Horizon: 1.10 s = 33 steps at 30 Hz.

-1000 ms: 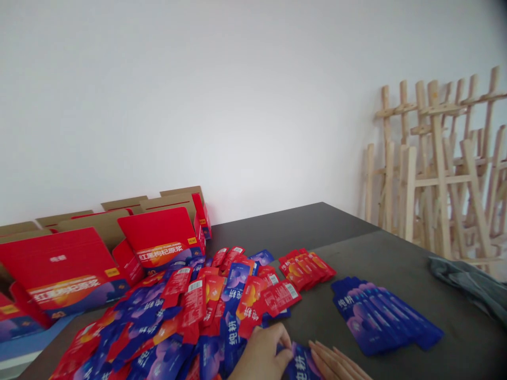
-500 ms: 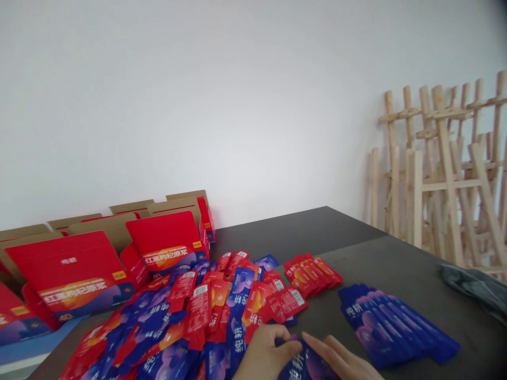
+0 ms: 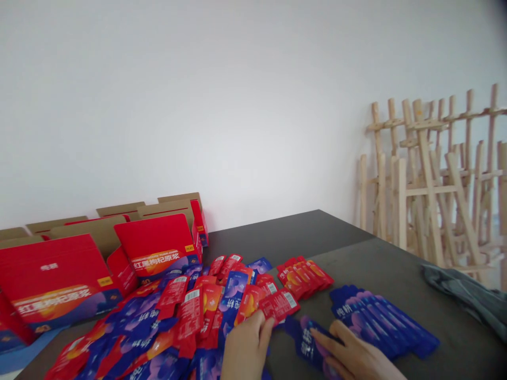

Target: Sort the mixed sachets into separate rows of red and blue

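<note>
A big loose pile of red and blue sachets (image 3: 174, 322) covers the dark table (image 3: 396, 269). My left hand (image 3: 245, 345) rests on the pile's right edge, fingertips touching a red sachet (image 3: 279, 305). My right hand (image 3: 356, 356) lies flat on a blue sachet (image 3: 309, 340), its fingers pressing it to the table. Just right of it lies a neat fanned row of blue sachets (image 3: 384, 322). A fanned row of red sachets (image 3: 304, 274) sits behind.
Open red cartons with brown flaps (image 3: 158, 245) stand along the white wall at the left. A grey cloth (image 3: 467, 295) lies at the table's right edge. Wooden frames (image 3: 431, 179) lean against the wall beyond the table.
The blue sachet has slid from under both hands to the right, toward the blue row. My left hand has moved up onto the red sachets. The view shifted slightly.
</note>
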Motion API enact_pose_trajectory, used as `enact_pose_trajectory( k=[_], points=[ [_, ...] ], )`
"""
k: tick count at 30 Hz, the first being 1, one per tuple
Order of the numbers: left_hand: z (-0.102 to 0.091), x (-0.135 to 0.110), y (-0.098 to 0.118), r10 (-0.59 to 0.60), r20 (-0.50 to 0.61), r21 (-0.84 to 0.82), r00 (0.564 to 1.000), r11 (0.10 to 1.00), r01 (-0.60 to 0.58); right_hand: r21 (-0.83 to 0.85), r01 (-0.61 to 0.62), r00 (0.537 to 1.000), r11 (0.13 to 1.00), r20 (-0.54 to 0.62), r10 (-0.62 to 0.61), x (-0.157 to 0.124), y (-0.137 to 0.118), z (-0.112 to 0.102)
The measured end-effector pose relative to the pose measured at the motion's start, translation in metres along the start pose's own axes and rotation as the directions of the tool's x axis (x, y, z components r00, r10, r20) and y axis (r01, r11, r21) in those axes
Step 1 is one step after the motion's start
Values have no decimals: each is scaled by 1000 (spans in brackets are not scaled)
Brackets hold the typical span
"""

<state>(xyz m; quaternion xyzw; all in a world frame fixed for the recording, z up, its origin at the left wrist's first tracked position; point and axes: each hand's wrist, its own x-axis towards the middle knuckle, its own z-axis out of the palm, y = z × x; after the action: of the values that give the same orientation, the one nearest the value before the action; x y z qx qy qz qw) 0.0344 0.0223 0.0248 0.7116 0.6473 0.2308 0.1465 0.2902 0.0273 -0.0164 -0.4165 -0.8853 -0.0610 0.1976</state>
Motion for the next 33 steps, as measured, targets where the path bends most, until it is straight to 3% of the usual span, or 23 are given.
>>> enact_pose_trajectory(
  k=[3, 7, 10, 14, 17, 21, 26, 33],
  points=[
    [-7, 3, -8, -14, -51, 7, 999, 1000, 15, -159, -68, 996, 985, -59, 59, -1, 27, 3],
    [-3, 5, -12, -2, -24, 43, 1000, 999, 3, -315, 11, 998, 949, -62, -33, -8, 54, 19],
    [0, 4, -12, 7, -20, 49, 1000, 999, -6, -387, 26, 999, 922, -33, -42, -13, 60, 27],
    [2, 4, -12, -2, -8, 67, 1000, 998, 3, -500, -88, 995, 861, -10, 96, -12, 56, 19],
    [3, 5, -11, -9, 7, 99, 1000, 995, 8, -505, -122, 992, 854, -73, 99, -7, 52, 13],
    [6, 5, -12, 2, 13, 127, 1000, 992, -3, -455, -9, 992, 891, -113, -48, -4, 53, 23],
    [0, 4, -10, 34, -48, 184, 998, 983, -25, -368, 105, 989, 924, -56, -135, -8, 65, 38],
    [5, 5, -12, 149, -46, 238, 988, 962, -134, -368, 186, 981, 911, 17, -194, -7, 70, 23]
  ],
)
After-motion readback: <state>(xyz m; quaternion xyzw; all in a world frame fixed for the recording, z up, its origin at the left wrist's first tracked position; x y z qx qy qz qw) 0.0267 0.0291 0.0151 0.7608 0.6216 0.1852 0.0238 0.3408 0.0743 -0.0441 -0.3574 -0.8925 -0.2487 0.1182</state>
